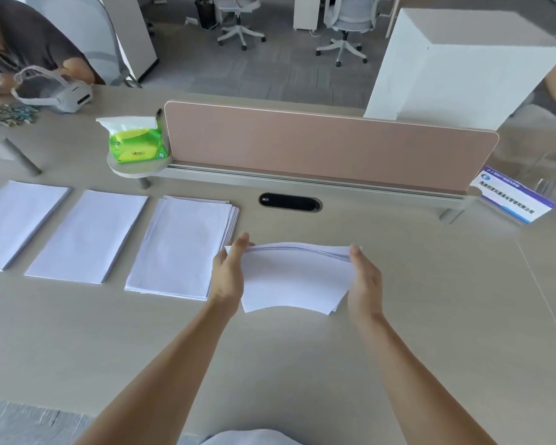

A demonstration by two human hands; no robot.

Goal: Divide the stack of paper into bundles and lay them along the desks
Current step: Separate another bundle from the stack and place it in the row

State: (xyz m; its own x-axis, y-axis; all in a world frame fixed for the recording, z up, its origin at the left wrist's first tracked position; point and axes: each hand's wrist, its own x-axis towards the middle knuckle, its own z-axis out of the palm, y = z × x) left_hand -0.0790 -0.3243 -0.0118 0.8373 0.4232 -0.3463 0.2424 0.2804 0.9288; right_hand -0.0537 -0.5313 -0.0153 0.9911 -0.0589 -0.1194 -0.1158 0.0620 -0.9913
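Observation:
A bundle of white paper (294, 277) bows upward between my two hands just above the beige desk (302, 364). My left hand (228, 274) grips its left edge and my right hand (365, 281) grips its right edge. Three white paper bundles lie flat in a row to the left: the nearest bundle (180, 248) with fanned edges right beside my left hand, a middle bundle (87, 236), and a far-left bundle (16, 223) cut by the frame edge.
A pink divider panel (318, 146) stands behind the paper, with a black cable slot (289, 202) in front of it. A green tissue pack (137, 141) sits on a small shelf. A printed sign (511, 195) is at right. A person's arm and a white headset (55, 91) are at back left.

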